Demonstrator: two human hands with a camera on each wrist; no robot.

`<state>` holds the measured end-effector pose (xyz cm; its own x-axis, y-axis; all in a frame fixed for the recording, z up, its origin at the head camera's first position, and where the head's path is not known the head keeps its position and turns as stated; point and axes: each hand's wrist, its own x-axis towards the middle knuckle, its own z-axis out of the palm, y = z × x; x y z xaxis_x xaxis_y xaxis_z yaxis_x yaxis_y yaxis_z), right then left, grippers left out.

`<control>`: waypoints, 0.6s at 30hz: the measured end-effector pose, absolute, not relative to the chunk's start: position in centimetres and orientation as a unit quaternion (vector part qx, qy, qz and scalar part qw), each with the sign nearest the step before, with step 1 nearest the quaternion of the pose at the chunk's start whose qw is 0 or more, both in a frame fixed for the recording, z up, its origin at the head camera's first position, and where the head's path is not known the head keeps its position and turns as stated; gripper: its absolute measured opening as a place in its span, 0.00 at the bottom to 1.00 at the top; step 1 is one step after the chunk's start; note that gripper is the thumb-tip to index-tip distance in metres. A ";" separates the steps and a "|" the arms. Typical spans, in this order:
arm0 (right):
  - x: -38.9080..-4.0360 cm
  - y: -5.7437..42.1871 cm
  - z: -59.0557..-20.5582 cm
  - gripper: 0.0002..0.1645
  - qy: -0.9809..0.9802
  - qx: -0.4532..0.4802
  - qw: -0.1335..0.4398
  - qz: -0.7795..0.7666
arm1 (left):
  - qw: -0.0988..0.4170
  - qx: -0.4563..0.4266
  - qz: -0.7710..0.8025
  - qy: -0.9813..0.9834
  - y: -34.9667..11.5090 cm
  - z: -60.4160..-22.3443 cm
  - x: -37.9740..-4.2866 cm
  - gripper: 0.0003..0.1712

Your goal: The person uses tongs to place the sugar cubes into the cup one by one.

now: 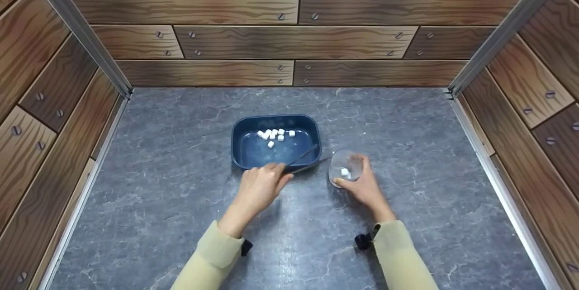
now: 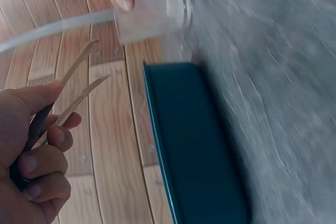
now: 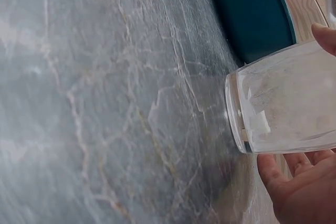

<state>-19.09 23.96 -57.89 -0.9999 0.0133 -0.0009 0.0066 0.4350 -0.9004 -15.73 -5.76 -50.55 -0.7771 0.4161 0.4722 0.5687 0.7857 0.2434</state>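
My left hand [image 1: 261, 187] grips a pair of tongs [image 2: 79, 72] at the near edge of a dark blue tub [image 1: 236, 145]. The tongs' two tips stand apart with nothing between them, over the tub's right end in the head view. Several small white cubes [image 1: 272, 135] lie in the tub, mostly toward its back. My right hand [image 1: 367, 188] holds a clear plastic cup [image 3: 294, 98] round its side, thumb on the near side and fingers on the far side. One white cube [image 1: 345, 172] sits at the bottom of the cup.
The cup stands just right of the tub on a grey marbled surface [image 1: 181, 235]. Wood-patterned panels [image 1: 289, 41] rise at the back and both sides, with metal rails [image 1: 506, 208] along the edges.
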 end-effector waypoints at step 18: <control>-19.1 24.0 -57.9 0.55 -0.852 -0.018 -0.007 0.524 | 0.155 -0.140 -0.181 -0.961 -11.6 -51.1 -16.9 0.18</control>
<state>-19.14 24.03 -57.86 -0.9992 0.0229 -0.0315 0.0384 0.4507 -0.8919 -16.91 -11.58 -51.09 -0.9124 0.2133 0.3493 0.3256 0.8955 0.3035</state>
